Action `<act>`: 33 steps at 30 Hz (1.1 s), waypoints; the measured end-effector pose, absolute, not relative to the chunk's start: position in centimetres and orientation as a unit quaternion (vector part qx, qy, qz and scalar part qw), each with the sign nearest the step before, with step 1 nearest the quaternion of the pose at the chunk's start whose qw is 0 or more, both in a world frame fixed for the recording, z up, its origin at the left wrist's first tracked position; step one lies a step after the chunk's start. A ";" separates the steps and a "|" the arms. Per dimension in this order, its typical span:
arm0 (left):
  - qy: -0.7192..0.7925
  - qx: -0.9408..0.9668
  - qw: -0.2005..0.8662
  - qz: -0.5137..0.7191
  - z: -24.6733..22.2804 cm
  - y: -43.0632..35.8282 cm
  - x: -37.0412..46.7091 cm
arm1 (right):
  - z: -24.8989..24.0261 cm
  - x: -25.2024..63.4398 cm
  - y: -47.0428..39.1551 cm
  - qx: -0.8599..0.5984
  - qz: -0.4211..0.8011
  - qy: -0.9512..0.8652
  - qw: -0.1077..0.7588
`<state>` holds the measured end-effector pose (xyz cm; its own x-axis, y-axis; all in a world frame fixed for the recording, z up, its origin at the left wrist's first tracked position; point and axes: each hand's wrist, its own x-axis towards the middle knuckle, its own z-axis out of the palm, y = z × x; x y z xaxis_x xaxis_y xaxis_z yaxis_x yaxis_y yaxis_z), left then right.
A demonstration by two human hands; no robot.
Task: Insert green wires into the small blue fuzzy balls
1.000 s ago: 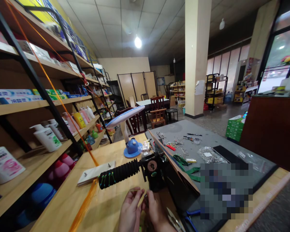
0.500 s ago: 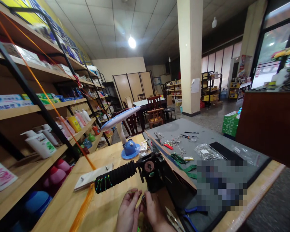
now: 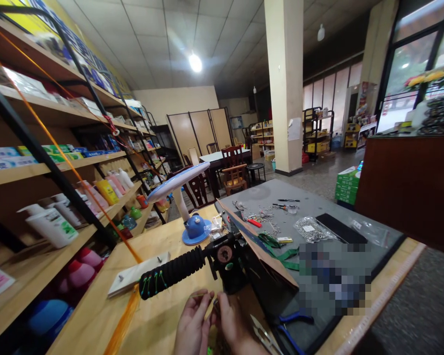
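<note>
Low in the view, my left hand [image 3: 193, 320] and my right hand [image 3: 232, 323] are close together above the wooden tabletop. The left thumb and forefinger are pinched, with a thin pale strand at their tips. My right fingers are curled round something small and dark, too hidden to name. Just beyond the hands stands a black clamp-like device [image 3: 227, 266] with a round dial. From it a black foam-covered roller [image 3: 172, 271] reaches left, with green threads tied round its end. Beside my right hand lie metal snips [image 3: 262, 333] and blue-handled pliers [image 3: 294, 325].
Orange threads [image 3: 124, 320] run past the roller beside a white board [image 3: 133, 278]. A blue lamp [image 3: 195, 229] stands behind. On the grey mat [image 3: 251, 195] lie small metal parts, a bag of parts [image 3: 313, 230] and green ribbon [image 3: 286, 259]. Stocked shelves [image 3: 92, 167] line the left.
The whole view has shifted slightly, so most things sit a little further left. Both hands stay close together with fingers still pinched.
</note>
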<state>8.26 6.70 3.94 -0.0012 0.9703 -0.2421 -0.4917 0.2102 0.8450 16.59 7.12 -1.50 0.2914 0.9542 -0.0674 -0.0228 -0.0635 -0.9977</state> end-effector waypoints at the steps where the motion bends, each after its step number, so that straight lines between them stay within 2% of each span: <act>1: 0.429 0.278 0.650 0.562 3.9 6.7 8.2 | -1.4 16.6 7.1 -0.582 0.438 -0.400 0.556; 33: 0.432 0.282 0.649 0.559 4.0 6.8 8.3 | -0.7 16.5 6.9 -0.589 0.445 -0.400 0.543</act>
